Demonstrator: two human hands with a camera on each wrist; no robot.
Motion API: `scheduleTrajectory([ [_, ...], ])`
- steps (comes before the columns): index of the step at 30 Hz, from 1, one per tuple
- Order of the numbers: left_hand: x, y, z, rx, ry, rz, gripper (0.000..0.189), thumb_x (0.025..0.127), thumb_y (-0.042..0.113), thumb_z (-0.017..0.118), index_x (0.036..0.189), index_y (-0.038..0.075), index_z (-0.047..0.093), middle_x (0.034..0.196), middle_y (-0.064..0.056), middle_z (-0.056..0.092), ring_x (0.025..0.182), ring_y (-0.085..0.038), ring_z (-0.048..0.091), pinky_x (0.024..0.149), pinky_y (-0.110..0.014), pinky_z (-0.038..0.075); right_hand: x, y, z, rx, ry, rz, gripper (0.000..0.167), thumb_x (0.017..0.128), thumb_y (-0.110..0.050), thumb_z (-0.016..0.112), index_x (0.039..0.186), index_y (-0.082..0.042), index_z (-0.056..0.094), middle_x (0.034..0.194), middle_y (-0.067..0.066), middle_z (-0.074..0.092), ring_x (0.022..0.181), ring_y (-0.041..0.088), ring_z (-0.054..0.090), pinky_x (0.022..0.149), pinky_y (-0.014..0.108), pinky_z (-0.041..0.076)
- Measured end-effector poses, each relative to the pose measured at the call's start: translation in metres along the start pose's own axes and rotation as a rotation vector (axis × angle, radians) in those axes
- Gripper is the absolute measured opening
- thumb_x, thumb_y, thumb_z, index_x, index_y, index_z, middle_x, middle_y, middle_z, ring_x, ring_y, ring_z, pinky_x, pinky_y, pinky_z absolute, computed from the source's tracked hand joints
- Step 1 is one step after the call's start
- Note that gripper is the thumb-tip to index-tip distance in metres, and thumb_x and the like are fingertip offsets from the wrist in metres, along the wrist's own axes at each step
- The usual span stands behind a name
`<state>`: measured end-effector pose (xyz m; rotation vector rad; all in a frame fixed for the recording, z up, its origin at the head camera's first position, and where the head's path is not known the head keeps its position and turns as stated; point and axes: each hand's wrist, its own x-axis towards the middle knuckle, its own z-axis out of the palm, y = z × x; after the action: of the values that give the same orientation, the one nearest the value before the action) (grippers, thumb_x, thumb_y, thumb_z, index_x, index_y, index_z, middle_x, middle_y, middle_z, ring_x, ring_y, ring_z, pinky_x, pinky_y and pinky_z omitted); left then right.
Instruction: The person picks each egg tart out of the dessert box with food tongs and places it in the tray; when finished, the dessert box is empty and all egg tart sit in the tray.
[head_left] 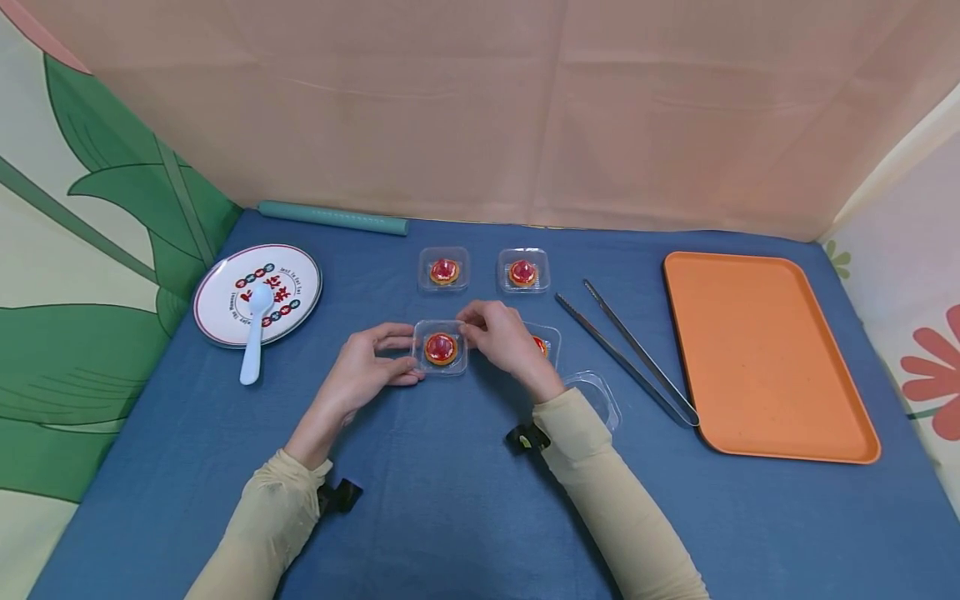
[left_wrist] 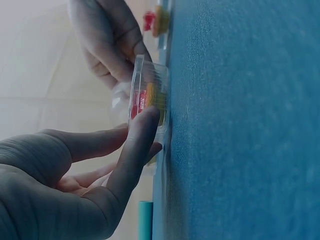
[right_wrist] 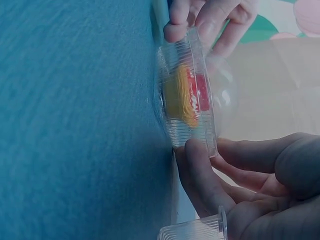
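Note:
A clear plastic pastry box (head_left: 440, 371) with a domed lid stands on the blue cloth between both hands. Inside it is a small red-topped tart (head_left: 441, 349), seen side-on in the right wrist view. My left hand (head_left: 365, 364) holds the box at its left side, thumb and fingers at the rim and wall. At the right back corner, my right hand (head_left: 501, 335) pinches the rim, fingertips along the lid edge. Another boxed tart (head_left: 540, 346) is partly hidden behind the right hand. An empty clear plastic piece (head_left: 596, 396) lies beside the right wrist.
Two more boxed tarts (head_left: 444, 271) (head_left: 523, 272) stand farther back. Metal tongs (head_left: 626, 358) lie right of them, touching an orange tray (head_left: 772, 358). To the left, a white plate (head_left: 217, 308) bears a pale blue spoon (head_left: 257, 333). A teal rolling pin (head_left: 333, 217) lies at the back edge.

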<state>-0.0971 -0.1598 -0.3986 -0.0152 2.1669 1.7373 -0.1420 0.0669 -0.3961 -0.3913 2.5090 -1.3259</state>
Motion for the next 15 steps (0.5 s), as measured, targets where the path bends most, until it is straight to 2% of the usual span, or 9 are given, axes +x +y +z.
scheduleTrajectory([
  [4,0.0007,-0.0004,0.0001,-0.006,0.0,0.005,0.052,0.102,-0.012,0.063,0.152,-0.014,0.045,0.14,-0.036,0.061,0.097,-0.035,0.079,0.083,-0.033,0.067,-0.0001,0.0,-0.0004,-0.005,0.006,-0.01,0.018,0.107,-0.003,0.066,0.12,0.005,0.075,0.094,0.013,0.072,0.081,0.022,0.064,0.069,0.03,0.055],
  [9,0.0009,-0.0018,-0.0001,-0.014,0.004,0.004,0.053,0.102,-0.012,0.064,0.151,-0.013,0.047,0.139,-0.035,0.061,0.097,-0.036,0.079,0.083,-0.033,0.067,-0.0006,-0.0007,-0.0004,-0.018,0.009,-0.005,0.022,0.107,-0.004,0.066,0.124,0.007,0.074,0.099,0.015,0.075,0.084,0.022,0.068,0.072,0.031,0.057],
  [15,0.0004,-0.0016,-0.0002,-0.012,0.01,-0.002,0.053,0.102,-0.012,0.064,0.152,-0.012,0.048,0.139,-0.035,0.062,0.096,-0.035,0.079,0.083,-0.033,0.067,-0.0011,-0.002,-0.0009,0.002,0.01,0.009,0.019,0.106,-0.004,0.066,0.118,0.006,0.076,0.091,0.012,0.073,0.078,0.019,0.064,0.064,0.026,0.051],
])
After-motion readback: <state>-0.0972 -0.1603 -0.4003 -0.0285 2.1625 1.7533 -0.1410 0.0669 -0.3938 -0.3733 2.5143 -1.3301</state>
